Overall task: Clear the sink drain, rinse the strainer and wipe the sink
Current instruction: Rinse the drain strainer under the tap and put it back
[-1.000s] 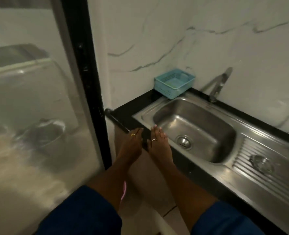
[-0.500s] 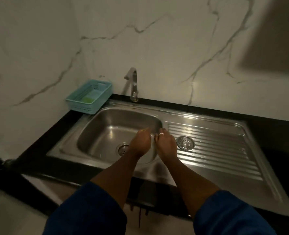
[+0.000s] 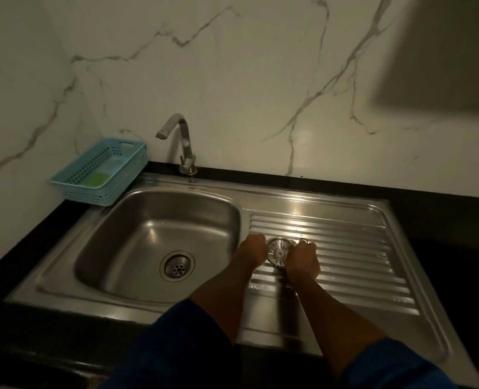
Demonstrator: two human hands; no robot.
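While the hands were over the bowl of the sink (image 3: 126, 287) a moment ago, they have now moved to the ribbed side, and each one sits against the strainer (image 3: 280, 252). The left hand (image 3: 251, 251) is curled at the strainer's left edge and the right hand (image 3: 303, 259) is curled at its right edge. Both look closed in loose fists touching it, but I cannot tell if they grip it yet or only rest beside it. The strainer lies on the ribs, just right of the bowl. Left of the strainer, down in the bowl, the drain (image 3: 177, 265) is open and looks clean. So the strainer is out of the drain, and I think picking it up is the step now. The tap (image 3: 180, 141) stands behind the strainer and to its left, with no water running. The basket (image 3: 72, 179) sits far left of the strainer, at the corner. Rinsing and wiping are not done yet.
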